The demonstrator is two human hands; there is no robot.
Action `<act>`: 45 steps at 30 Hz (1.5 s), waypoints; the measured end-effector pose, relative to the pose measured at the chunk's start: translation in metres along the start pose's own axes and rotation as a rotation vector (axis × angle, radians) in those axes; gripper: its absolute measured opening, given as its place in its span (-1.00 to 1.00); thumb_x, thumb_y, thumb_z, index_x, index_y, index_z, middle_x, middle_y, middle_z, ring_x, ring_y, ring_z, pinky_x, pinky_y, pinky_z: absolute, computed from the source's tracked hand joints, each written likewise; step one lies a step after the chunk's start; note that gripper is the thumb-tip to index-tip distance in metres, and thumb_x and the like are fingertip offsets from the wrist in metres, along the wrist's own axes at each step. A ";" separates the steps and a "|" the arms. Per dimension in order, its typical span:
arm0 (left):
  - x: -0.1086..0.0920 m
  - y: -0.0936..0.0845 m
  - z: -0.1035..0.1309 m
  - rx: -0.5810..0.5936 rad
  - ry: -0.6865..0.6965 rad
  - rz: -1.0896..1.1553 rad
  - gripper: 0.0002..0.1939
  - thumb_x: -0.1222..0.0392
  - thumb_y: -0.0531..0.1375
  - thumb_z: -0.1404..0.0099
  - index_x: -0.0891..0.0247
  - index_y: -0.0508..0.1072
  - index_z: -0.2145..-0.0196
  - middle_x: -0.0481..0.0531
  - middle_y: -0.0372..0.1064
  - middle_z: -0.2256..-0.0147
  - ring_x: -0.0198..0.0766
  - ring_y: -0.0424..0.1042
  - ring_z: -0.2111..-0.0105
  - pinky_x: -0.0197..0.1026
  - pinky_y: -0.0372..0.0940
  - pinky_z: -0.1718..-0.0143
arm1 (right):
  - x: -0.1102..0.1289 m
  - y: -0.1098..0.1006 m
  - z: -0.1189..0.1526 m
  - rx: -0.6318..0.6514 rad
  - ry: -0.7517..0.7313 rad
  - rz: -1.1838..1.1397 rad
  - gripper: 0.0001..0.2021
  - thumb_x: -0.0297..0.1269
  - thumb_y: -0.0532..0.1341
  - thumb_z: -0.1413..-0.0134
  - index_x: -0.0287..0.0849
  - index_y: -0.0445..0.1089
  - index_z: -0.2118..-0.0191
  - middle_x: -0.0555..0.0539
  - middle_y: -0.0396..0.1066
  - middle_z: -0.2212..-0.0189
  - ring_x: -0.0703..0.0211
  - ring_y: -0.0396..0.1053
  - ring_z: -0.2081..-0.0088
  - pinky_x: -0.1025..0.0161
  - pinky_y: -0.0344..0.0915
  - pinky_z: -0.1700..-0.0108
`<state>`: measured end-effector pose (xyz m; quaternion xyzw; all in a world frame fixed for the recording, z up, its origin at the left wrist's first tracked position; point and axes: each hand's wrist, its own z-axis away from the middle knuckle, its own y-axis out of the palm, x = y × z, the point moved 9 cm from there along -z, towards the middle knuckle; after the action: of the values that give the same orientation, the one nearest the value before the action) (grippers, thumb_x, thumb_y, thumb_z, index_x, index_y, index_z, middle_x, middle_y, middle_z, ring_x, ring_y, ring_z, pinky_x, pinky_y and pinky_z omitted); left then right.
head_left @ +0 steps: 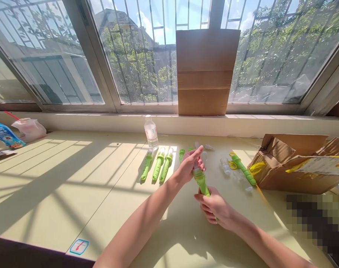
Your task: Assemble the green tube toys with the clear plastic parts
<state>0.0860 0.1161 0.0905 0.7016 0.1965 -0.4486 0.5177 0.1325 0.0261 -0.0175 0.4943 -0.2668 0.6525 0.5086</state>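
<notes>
Above the middle of the table, both hands hold one green plastic stick with a clear top, tilted with the clear end away from me. My right hand is closed round the lower end of its green handle. My left hand is at the clear upper part, thumb stretched out and fingers curled round it. To the left lie several finished-looking green sticks with clear tops, side by side. Just behind my left hand are more green pieces, partly hidden.
A clear bottle stands near the window. On the right are a clear cup, a green stick with a yellow cord and an open cardboard box. A blue packet and a pinkish container sit far left. A cardboard sheet leans on the window.
</notes>
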 end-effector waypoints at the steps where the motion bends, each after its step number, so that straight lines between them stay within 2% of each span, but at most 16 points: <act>1: -0.002 0.004 0.001 0.042 -0.005 -0.009 -0.58 -0.04 0.38 -0.11 0.25 0.27 0.56 -0.13 0.19 0.63 -0.40 0.29 0.64 -0.29 0.30 0.52 | 0.002 -0.002 -0.001 -0.017 -0.033 -0.006 -0.64 -0.03 0.25 -0.04 -0.05 0.03 0.41 0.23 -0.09 0.68 0.42 -0.18 0.69 0.40 -0.17 0.71; 3: -0.005 0.007 0.003 0.103 -0.027 -0.017 -0.68 0.09 0.42 -0.06 0.26 0.38 0.39 -0.03 0.36 0.49 -0.28 0.45 0.46 -0.21 0.39 0.35 | 0.008 -0.007 -0.004 -0.046 -0.126 -0.012 -0.61 0.02 0.25 -0.06 -0.06 0.03 0.44 0.21 -0.01 0.70 0.40 -0.07 0.71 0.38 -0.07 0.71; 6: -0.006 0.000 0.004 0.117 -0.096 -0.077 -0.54 0.26 0.46 0.04 0.21 0.40 0.19 0.08 0.48 0.32 -0.11 0.52 0.24 -0.13 0.39 0.24 | 0.015 -0.013 -0.006 -0.057 -0.227 -0.020 -0.58 0.06 0.27 -0.05 -0.07 0.04 0.46 0.17 0.10 0.68 0.38 0.05 0.70 0.35 0.05 0.67; 9: -0.007 -0.008 0.004 0.156 -0.168 -0.185 -0.48 0.26 0.46 0.04 0.19 0.40 0.12 0.15 0.51 0.27 -0.04 0.53 0.19 -0.17 0.36 0.29 | 0.016 -0.015 -0.007 -0.063 -0.238 -0.026 -0.58 0.08 0.28 -0.03 -0.09 0.10 0.44 0.15 0.15 0.65 0.36 0.11 0.68 0.34 0.11 0.63; 12: -0.014 -0.013 0.002 0.191 -0.164 -0.312 -0.53 0.24 0.47 0.03 0.21 0.45 0.16 0.16 0.52 0.30 -0.08 0.54 0.26 -0.20 0.34 0.32 | 0.020 -0.009 -0.006 -0.042 -0.260 -0.010 -0.64 0.07 0.27 -0.05 -0.12 0.23 0.35 0.12 0.23 0.61 0.31 0.20 0.62 0.32 0.21 0.57; 14: -0.025 -0.022 -0.003 0.114 -0.112 -0.388 -0.57 0.21 0.47 0.04 0.24 0.48 0.19 0.15 0.51 0.34 -0.12 0.53 0.34 -0.24 0.30 0.38 | 0.024 -0.006 -0.004 -0.034 -0.282 -0.032 -0.65 0.05 0.26 -0.07 -0.13 0.30 0.24 0.07 0.29 0.54 0.25 0.30 0.53 0.28 0.31 0.48; 17: -0.049 -0.044 -0.010 -0.078 0.020 -0.469 -0.59 0.17 0.47 0.03 0.25 0.52 0.20 0.06 0.47 0.43 -0.23 0.46 0.46 -0.30 0.21 0.49 | 0.025 -0.005 -0.003 -0.029 -0.279 -0.075 -0.61 0.04 0.27 -0.05 -0.13 0.32 0.13 0.02 0.34 0.44 0.16 0.38 0.40 0.23 0.39 0.42; 21: -0.078 -0.080 -0.011 -0.326 0.218 -0.548 -0.63 0.23 0.41 -0.06 0.21 0.52 0.14 -0.18 0.20 0.64 -0.42 0.13 0.67 -0.32 -0.03 0.60 | 0.018 -0.008 -0.006 -0.025 -0.241 -0.082 -0.59 0.03 0.25 -0.07 -0.14 0.32 0.06 0.03 0.32 0.43 0.17 0.39 0.41 0.20 0.42 0.41; 23: -0.086 -0.094 -0.009 -0.417 0.307 -0.646 -0.70 0.25 0.35 -0.14 0.18 0.51 0.13 -0.21 0.11 0.65 -0.39 0.10 0.65 -0.31 0.01 0.54 | 0.016 -0.010 -0.007 -0.022 -0.239 -0.082 -0.60 0.01 0.24 -0.09 -0.14 0.32 0.05 0.04 0.31 0.44 0.19 0.38 0.43 0.19 0.42 0.41; 25: -0.082 -0.104 -0.009 -0.455 0.291 -0.748 -0.75 0.23 0.29 -0.19 0.16 0.50 0.14 -0.20 0.10 0.64 -0.33 0.14 0.61 -0.29 0.05 0.48 | 0.015 -0.011 -0.008 -0.024 -0.238 -0.080 -0.60 0.01 0.25 -0.08 -0.14 0.33 0.06 0.04 0.31 0.45 0.20 0.37 0.45 0.20 0.41 0.43; 27: -0.076 -0.110 -0.010 -0.461 0.267 -0.785 -0.71 0.27 0.29 -0.14 0.15 0.50 0.14 -0.19 0.11 0.63 -0.30 0.18 0.58 -0.28 0.08 0.44 | 0.015 -0.011 -0.008 -0.027 -0.231 -0.079 -0.58 0.03 0.25 -0.06 -0.14 0.33 0.06 0.04 0.31 0.45 0.20 0.36 0.46 0.21 0.40 0.44; 31: -0.070 -0.112 -0.010 -0.438 0.265 -0.986 -0.37 0.47 0.33 0.13 0.14 0.48 0.05 -0.15 0.15 0.53 -0.23 0.26 0.43 -0.28 0.14 0.34 | 0.016 -0.010 -0.007 -0.018 -0.237 -0.078 -0.58 0.04 0.26 -0.06 -0.13 0.34 0.07 0.05 0.31 0.46 0.20 0.36 0.46 0.21 0.39 0.45; 33: -0.066 -0.111 -0.012 -0.401 0.262 -1.086 -0.28 0.48 0.31 0.18 0.16 0.45 -0.01 -0.12 0.14 0.48 -0.22 0.25 0.40 -0.27 0.18 0.32 | 0.016 -0.010 -0.007 -0.009 -0.251 -0.074 -0.60 0.02 0.25 -0.08 -0.14 0.34 0.07 0.05 0.31 0.46 0.20 0.36 0.46 0.21 0.39 0.45; 37: -0.052 -0.110 -0.018 -0.355 0.228 -1.379 -0.19 0.38 0.26 0.00 0.15 0.19 -0.24 -0.02 0.17 0.26 -0.25 0.26 0.36 -0.22 0.27 0.26 | 0.015 -0.010 -0.008 0.007 -0.258 -0.063 -0.64 0.00 0.22 -0.14 -0.14 0.33 0.06 0.05 0.31 0.45 0.19 0.37 0.45 0.20 0.40 0.45; 39: -0.045 -0.113 -0.021 -0.362 0.203 -1.509 -0.21 0.33 0.23 -0.12 0.18 0.09 -0.28 0.07 0.17 0.12 -0.22 0.29 0.28 -0.17 0.29 0.20 | 0.014 -0.010 -0.008 0.014 -0.261 -0.051 -0.64 0.00 0.21 -0.16 -0.13 0.33 0.05 0.05 0.31 0.45 0.20 0.38 0.46 0.21 0.39 0.45; 45: -0.038 -0.117 -0.023 -0.395 0.180 -1.830 -0.45 0.35 0.17 -0.23 0.18 0.22 -0.17 0.14 0.25 0.04 -0.08 0.30 0.04 -0.08 0.26 0.03 | 0.016 -0.009 -0.008 0.028 -0.272 -0.040 -0.65 0.01 0.21 -0.17 -0.14 0.33 0.07 0.05 0.31 0.47 0.20 0.37 0.46 0.22 0.38 0.46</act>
<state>-0.0104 0.1893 0.0593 0.2059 0.7834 -0.5837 0.0563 0.1377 0.0423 -0.0069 0.5903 -0.3142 0.5730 0.4738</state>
